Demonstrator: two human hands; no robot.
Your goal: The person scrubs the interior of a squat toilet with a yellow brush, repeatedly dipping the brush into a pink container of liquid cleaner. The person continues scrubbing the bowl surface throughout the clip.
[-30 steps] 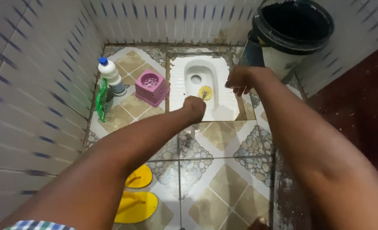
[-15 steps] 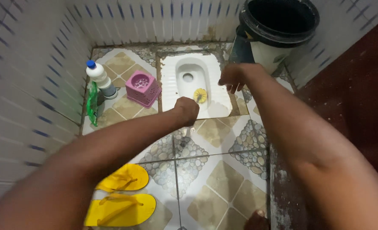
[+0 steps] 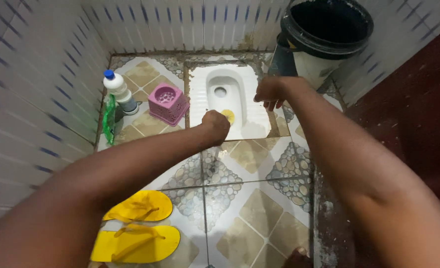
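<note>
My left hand [image 3: 215, 125] is closed in a fist around the handle of a toilet brush, whose yellow head [image 3: 228, 116] rests on the near part of the white squat toilet pan [image 3: 239, 101]. The handle itself is hidden by my fist. My right hand [image 3: 269, 92] hangs over the pan's right edge, fingers loosely curled downward, holding nothing.
A pink perforated box [image 3: 168, 103], a white bottle with a blue cap [image 3: 119, 91] and a green packet [image 3: 109, 119] stand by the left tiled wall. A large black bucket [image 3: 326, 31] fills the far right corner. Yellow flip-flops [image 3: 138, 228] lie near left.
The yellow brush head has slid a little toward me on the pan, now partly behind my left fist. My right hand stays over the pan's right edge. The view shifted slightly.
</note>
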